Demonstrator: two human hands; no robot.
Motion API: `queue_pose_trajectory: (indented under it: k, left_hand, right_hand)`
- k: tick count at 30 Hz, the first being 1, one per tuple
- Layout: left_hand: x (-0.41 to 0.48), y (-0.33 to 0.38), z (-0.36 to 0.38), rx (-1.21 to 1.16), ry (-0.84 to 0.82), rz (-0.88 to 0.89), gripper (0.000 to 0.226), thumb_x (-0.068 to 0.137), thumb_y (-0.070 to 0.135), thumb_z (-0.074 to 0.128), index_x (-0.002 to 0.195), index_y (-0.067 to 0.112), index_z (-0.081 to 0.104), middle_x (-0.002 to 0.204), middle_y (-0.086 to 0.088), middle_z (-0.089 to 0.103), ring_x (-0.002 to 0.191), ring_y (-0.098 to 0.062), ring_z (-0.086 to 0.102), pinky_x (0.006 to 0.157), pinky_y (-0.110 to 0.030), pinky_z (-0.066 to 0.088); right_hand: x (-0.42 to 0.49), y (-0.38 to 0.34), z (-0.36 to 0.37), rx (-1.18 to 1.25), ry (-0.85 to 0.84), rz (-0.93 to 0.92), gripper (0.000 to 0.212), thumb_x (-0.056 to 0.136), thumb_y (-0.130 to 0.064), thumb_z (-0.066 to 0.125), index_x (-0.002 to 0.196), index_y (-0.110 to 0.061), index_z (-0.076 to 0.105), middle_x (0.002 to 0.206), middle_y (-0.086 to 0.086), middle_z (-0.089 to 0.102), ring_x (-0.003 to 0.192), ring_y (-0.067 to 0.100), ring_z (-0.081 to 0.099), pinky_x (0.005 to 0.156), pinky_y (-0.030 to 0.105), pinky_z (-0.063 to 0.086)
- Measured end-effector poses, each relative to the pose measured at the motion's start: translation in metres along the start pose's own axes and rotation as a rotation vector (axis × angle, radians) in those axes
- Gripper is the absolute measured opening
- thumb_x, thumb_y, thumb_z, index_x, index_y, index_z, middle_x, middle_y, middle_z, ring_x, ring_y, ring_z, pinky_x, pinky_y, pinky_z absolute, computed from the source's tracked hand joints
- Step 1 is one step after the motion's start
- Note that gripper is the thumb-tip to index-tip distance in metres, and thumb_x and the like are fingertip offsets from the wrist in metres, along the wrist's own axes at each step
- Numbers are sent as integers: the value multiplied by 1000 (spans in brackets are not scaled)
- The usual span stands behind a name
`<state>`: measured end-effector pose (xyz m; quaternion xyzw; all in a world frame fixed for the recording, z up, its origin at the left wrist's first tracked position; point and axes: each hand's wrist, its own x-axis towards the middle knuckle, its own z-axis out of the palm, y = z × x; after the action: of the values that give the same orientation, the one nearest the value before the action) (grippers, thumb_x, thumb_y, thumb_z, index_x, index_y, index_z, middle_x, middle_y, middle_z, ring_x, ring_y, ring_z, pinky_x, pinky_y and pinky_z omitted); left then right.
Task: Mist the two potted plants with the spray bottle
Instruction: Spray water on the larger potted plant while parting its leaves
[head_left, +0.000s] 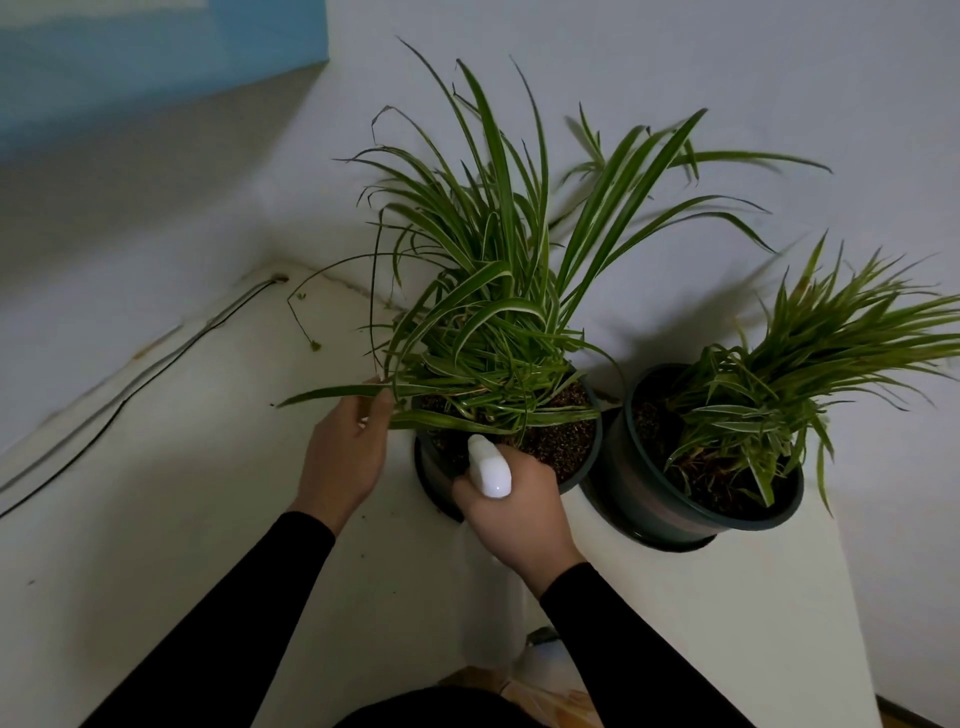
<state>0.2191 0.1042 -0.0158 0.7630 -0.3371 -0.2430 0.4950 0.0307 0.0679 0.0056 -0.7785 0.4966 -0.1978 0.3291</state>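
Note:
Two spider plants stand in dark round pots on a white surface against the wall. The larger left plant (493, 291) has long striped leaves spilling over its pot (584, 470). The smaller right plant (779, 395) leans right in its pot (654, 504). My right hand (519, 514) grips a spray bottle with a white head (488, 467), its nozzle pointing into the left pot's soil and lower leaves; the clear bottle body (483, 597) hangs below my hand. My left hand (343, 452) pinches a low leaf of the left plant and holds it out to the left.
A black cable (130, 395) runs along the white surface at the left, toward the wall corner. A blue panel (130, 57) hangs on the wall at top left. The surface's front edge drops off at the bottom right, with floor (540, 691) below.

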Motion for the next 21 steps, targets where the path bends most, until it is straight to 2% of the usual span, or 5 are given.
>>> queue_pose_trajectory:
  k: [2,4,11,17,21]
  left_hand:
    - [-5,-2,-5,32,57,-17,43,91,65,41,94,30,66,93,10,74,82,-16,74,74,-46,60]
    - [-10,0,-9,72,95,-20,45,87,70,44,89,30,66,84,11,75,70,-11,74,67,-46,61]
    - [-26,14,-9,198,121,-2,44,93,53,54,63,23,67,58,11,70,56,-3,68,72,-37,60]
    - [-37,23,1,70,86,30,23,93,45,54,82,28,67,76,10,74,61,-5,71,71,-42,60]
    - [-42,24,6,56,77,75,23,87,53,50,89,33,63,87,10,74,72,-8,72,68,-43,60]
  right_hand:
    - [-2,2,-3,24,-6,8,31,77,-35,60,62,-27,35,60,-4,47,61,20,48,56,34,36]
    - [-4,4,-5,32,-12,4,32,78,-34,61,61,-25,35,60,-4,48,61,20,48,57,35,38]
    - [-10,7,-12,84,1,14,29,75,-36,62,64,-18,42,63,1,54,68,32,60,59,38,45]
    - [-14,13,-19,70,-7,5,27,76,-33,64,64,-20,44,64,0,55,70,30,61,61,40,49]
    - [-15,17,-22,64,-11,17,26,75,-34,63,63,-22,43,65,-1,55,72,31,61,62,37,44]
